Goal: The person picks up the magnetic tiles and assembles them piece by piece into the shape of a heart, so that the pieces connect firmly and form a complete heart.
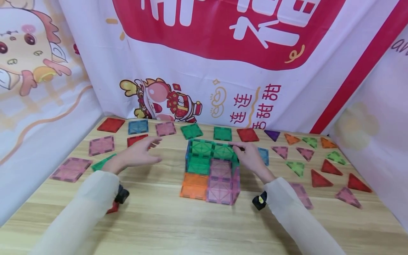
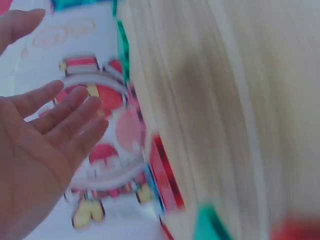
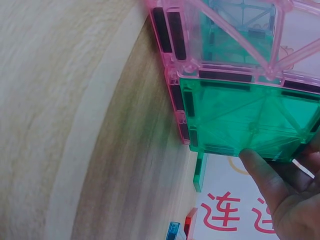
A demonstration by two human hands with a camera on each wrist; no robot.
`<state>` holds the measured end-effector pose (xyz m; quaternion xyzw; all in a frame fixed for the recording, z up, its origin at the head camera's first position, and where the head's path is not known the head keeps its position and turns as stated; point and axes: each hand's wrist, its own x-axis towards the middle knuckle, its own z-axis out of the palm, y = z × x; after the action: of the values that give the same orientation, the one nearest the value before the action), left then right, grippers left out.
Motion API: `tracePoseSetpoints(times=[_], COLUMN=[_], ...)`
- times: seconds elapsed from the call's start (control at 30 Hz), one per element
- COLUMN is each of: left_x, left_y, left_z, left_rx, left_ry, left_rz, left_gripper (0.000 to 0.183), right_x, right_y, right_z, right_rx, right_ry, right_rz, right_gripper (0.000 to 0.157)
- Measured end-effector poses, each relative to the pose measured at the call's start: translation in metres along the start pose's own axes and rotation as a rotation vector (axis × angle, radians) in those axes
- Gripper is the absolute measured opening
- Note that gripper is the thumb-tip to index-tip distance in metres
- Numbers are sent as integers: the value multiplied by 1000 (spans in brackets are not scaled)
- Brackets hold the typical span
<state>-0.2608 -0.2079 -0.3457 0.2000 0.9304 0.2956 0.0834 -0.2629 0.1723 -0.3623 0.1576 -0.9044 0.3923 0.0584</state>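
A box-like structure of see-through magnetic tiles stands mid-table. Green tiles [image 1: 202, 147] form its back, with an orange tile [image 1: 195, 187] at the front left and pink tiles [image 1: 220, 191] at the front right. My right hand [image 1: 250, 156] is at the back right corner. In the right wrist view, the thumb [image 3: 255, 165] presses on the edge of a green side tile [image 3: 245, 117], and the other fingers reach round its corner, pinching it. To the left of the structure, my left hand [image 1: 137, 152] is held above the table, palm bare and fingers spread [image 2: 75, 112].
Loose square tiles line the back, including a red tile [image 1: 248, 134] and a blue tile [image 1: 138, 126]. Pink squares [image 1: 71, 170] lie at the left. Several triangles, such as a red triangle [image 1: 320, 179], spread over the right. A printed cloth [image 1: 178, 67] hangs behind the table.
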Motion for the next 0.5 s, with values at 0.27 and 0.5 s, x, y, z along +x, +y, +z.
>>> tracePoseSetpoints(times=[0.27, 0.5], left_x=[-40, -58], left_y=[-47, -79], left_z=[-22, -25], left_rx=[177, 268], left_ry=[68, -19], left_rz=[-147, -277], left_gripper=[81, 100], right_x=[0, 1], right_y=[1, 1], right_z=[0, 1], right_rx=[-7, -2], right_ry=[8, 7], right_rz=[4, -6], right_gripper=[30, 30])
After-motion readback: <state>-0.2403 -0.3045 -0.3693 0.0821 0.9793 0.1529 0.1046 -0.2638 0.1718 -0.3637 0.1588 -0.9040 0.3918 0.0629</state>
